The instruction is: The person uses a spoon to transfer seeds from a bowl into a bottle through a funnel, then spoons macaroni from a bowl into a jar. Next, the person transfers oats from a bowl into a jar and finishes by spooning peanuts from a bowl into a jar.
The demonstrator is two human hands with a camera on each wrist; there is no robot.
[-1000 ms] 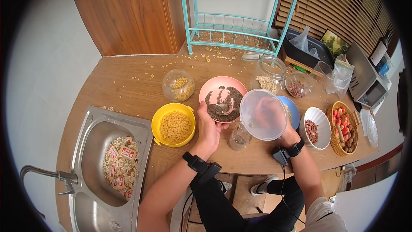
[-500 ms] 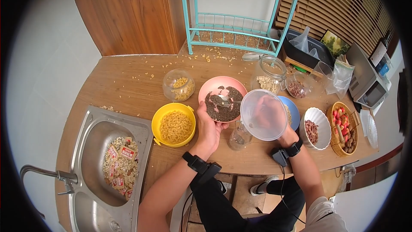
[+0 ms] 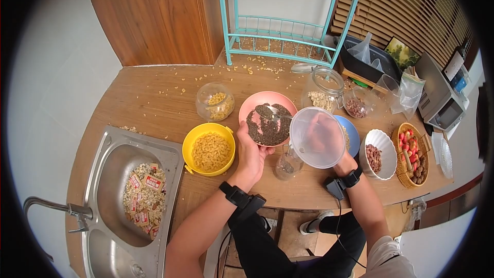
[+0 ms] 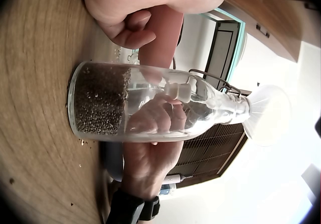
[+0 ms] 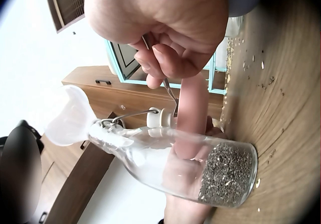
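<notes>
My left hand (image 3: pixel 250 157) holds the near-left side of a pink bowl (image 3: pixel 265 95) containing small dark seeds (image 3: pixel 270 133). Curled fingers of my right hand (image 5: pixel 160 28) pinch the handle of a metal spoon (image 5: pixel 170 92); its bowl end dips among the seeds. In the head view, a translucent funnel (image 3: pixel 315 139) covers much of that hand. Below the funnel stands a clear swing-top bottle (image 5: pixel 143 156), holding the funnel in its neck. Dark seeds (image 4: pixel 100 101) fill its lower part. Its white stopper (image 4: pixel 179 92) hangs at the side.
Left of the pink bowl are a yellow bowl (image 3: pixel 187 146) of pasta and a glass jar (image 3: pixel 205 95). Beyond stand an oat jar (image 3: pixel 329 85) and a turquoise rack (image 3: pixel 278 51). A blue plate (image 3: pixel 353 133), white bowl (image 3: pixel 389 157) and basket (image 3: pixel 426 146) lie right; a sink (image 3: pixel 110 175) is left.
Inside the pink bowl, the spoon has shifted from the near side toward the far side, and the seeds lie rearranged. Left hand, funnel and bottle stay in place.
</notes>
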